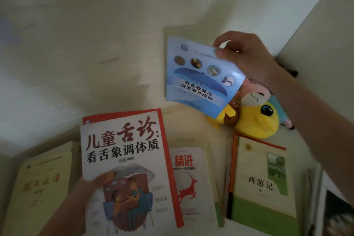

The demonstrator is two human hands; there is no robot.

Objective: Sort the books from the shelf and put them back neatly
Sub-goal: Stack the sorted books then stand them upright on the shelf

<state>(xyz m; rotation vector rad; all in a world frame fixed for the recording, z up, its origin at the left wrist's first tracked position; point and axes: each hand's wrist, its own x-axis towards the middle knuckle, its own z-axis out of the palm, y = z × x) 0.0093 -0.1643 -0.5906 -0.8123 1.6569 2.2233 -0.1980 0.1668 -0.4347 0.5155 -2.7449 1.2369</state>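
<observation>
Pinching right hand [249, 59]: top right corner of blue booklet [197, 82]; booklet hangs below-left.
Left hand [80, 195]: thumb clamps red-bordered book [126, 159], lower left.

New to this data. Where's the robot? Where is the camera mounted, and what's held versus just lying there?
There is no robot: these are a person's two bare hands, filmed by one wide-angle camera worn on their head, looking forward and down. The left hand grips a white-and-red book near its lower corner, thumb on the cover. The right hand pinches a corner of a blue booklet, which overlaps a yellow plush toy in this view. Lying on the pale surface: a pale yellow book, a deer-cover book and a green-and-cream book.
</observation>
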